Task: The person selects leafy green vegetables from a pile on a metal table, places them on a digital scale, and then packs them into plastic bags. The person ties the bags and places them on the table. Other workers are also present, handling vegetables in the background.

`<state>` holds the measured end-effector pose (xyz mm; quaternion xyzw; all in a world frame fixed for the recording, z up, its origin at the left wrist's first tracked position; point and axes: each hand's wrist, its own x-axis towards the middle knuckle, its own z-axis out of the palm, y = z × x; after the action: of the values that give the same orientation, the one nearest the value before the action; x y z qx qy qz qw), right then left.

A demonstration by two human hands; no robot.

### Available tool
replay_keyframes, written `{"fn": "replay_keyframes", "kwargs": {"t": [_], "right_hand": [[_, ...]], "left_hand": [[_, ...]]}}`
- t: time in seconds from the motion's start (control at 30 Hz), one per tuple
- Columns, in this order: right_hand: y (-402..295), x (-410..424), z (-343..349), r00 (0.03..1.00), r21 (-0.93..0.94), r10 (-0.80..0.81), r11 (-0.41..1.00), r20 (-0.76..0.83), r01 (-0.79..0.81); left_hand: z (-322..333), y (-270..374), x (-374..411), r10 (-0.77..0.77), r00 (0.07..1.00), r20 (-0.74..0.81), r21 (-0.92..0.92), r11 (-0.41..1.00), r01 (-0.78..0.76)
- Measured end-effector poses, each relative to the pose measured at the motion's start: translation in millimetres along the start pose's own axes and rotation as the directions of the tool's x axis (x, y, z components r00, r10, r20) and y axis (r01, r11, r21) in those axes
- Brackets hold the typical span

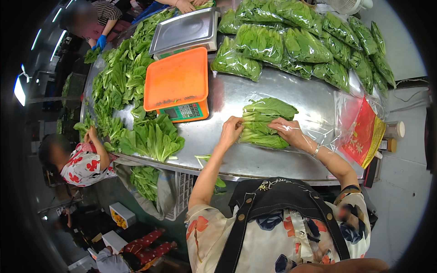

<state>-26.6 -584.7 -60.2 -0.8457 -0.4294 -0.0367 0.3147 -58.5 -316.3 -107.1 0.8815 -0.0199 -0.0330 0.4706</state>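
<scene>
A bunch of leafy greens (264,117) lies in a clear plastic bag (269,147) on the metal table in front of me. At the bag's left side, my left hand (233,129) pinches the bag's edge by the stalk side of the bunch. My right hand (288,131) is on the right part of the greens with its fingers bent over them. Clear film shines across that hand and towards its wrist, so it seems to reach in through the bag's mouth. The fingertips of both hands are partly hidden.
An orange scale (177,80) and a steel-topped scale (184,29) stand left of centre. Loose greens (116,71) cover the table's left side. Filled bags (259,42) are stacked at the back. A red and yellow bag (362,133) lies right. Co-workers (85,157) handle greens.
</scene>
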Motion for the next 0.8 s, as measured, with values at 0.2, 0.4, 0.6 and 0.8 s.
{"fn": "replay_keyframes", "kwargs": {"t": [0.2, 0.4, 0.6, 0.8], "right_hand": [[-11, 5, -14, 0.983, -0.011, 0.142, 0.990, 0.115, -0.141], [-1, -4, 0, 0.997, 0.057, 0.044, 0.997, 0.064, -0.048], [-7, -7, -4, 0.982, 0.048, 0.126, 0.990, 0.139, -0.134], [-9, -21, -9, 0.981, 0.075, 0.036, 0.996, 0.190, -0.051]], "left_hand": [[-2, -2, -1, -0.015, 0.996, 0.088, -0.044, 0.999, 0.019], [5, 0, -12, 0.042, 0.997, 0.068, 0.008, 0.999, -0.042], [7, 2, -20, 0.088, 0.995, 0.047, -0.053, 0.995, -0.085], [14, 4, -40, -0.109, 0.993, 0.056, -0.135, 0.984, 0.115]]}}
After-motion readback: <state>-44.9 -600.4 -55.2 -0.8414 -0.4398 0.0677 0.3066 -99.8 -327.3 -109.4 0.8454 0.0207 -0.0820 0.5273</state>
